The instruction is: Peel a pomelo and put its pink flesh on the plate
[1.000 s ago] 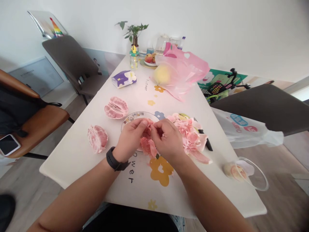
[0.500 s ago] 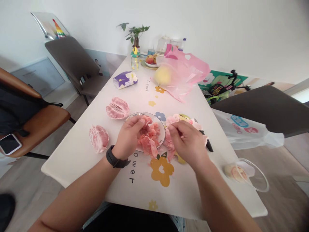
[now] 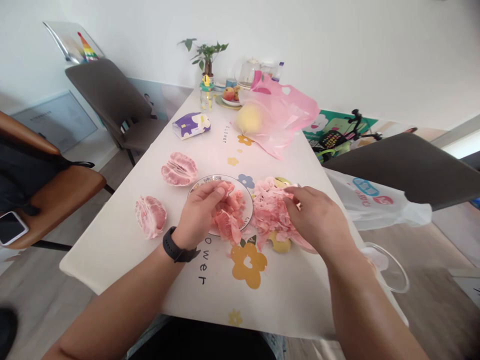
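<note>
Left hand (image 3: 198,212) closing in narrow grip on pink pomelo flesh (image 3: 229,217), flesh sitting on round patterned plate (image 3: 252,207). Right hand (image 3: 318,217) curling over heap of pale pink pith (image 3: 268,210), heap lying just beside plate; cannot tell whether grip holding anything. Black watch (image 3: 176,251) circling left wrist. Two peeled pomelo pieces (image 3: 179,169) lying left of plate on tabletop (image 3: 112,255). Whole yellow pomelo (image 3: 249,118) resting against pink plastic bag (image 3: 285,117), farther along.

Home dining area: flower-print tabletop (image 3: 105,255), padded dining chairs (image 3: 108,95), potted plant (image 3: 205,52), fruit plate (image 3: 229,97), glass kettle (image 3: 247,72), wood-look floor (image 3: 45,285), phone (image 3: 11,227) on a chair seat.
</note>
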A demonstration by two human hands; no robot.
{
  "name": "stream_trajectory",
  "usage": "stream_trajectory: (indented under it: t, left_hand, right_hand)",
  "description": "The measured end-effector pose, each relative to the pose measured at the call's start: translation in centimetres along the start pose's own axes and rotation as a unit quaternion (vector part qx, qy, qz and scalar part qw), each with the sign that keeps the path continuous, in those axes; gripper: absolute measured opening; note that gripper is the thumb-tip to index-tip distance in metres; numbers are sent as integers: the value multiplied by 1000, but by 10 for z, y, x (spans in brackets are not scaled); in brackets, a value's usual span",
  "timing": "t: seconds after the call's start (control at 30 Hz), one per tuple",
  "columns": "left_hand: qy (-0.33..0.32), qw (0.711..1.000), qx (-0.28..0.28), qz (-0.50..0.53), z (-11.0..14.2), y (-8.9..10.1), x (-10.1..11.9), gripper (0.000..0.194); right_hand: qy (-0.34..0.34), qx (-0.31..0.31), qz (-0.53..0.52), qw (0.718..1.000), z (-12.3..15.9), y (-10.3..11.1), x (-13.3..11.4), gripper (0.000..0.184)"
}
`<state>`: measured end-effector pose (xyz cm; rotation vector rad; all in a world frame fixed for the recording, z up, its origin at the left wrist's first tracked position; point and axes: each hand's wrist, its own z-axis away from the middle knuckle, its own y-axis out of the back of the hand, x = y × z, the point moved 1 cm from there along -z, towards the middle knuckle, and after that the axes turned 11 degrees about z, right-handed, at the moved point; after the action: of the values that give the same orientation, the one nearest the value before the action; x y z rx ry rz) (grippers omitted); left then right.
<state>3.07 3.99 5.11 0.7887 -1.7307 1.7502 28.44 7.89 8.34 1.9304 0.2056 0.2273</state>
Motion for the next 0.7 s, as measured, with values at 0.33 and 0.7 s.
stream_trajectory:
  t: [0.33, 0.7]
  left_hand:
    - [37, 999, -21, -19, 4, -6, -2, 24]
    - [26, 997, 56, -52, 0, -4, -5, 25]
  right_hand:
    - [72, -93, -365, 923, -16, 15, -76, 27]
    - [30, -37, -348, 936, -22, 2, -98, 12]
